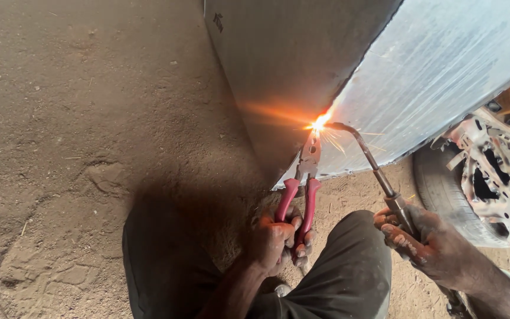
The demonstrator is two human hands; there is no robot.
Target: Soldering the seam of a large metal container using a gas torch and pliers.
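My left hand (275, 239) grips red-handled pliers (303, 183), whose jaws reach up to the corner edge of a bare metal car panel (432, 77). My right hand (423, 239) holds a gas torch (373, 162) with a thin bent nozzle. The torch tip meets the panel edge right by the plier jaws, where a bright orange flame (320, 123) throws sparks. Both hands are dirty, and my knees in dark trousers sit below them.
A worn tyre (441, 192) with a rusty bare hub (500, 171) stands at the right, close to my right hand. Sandy dirt ground (72, 147) spreads to the left. The shaded face of the panel (278, 65) rises straight ahead.
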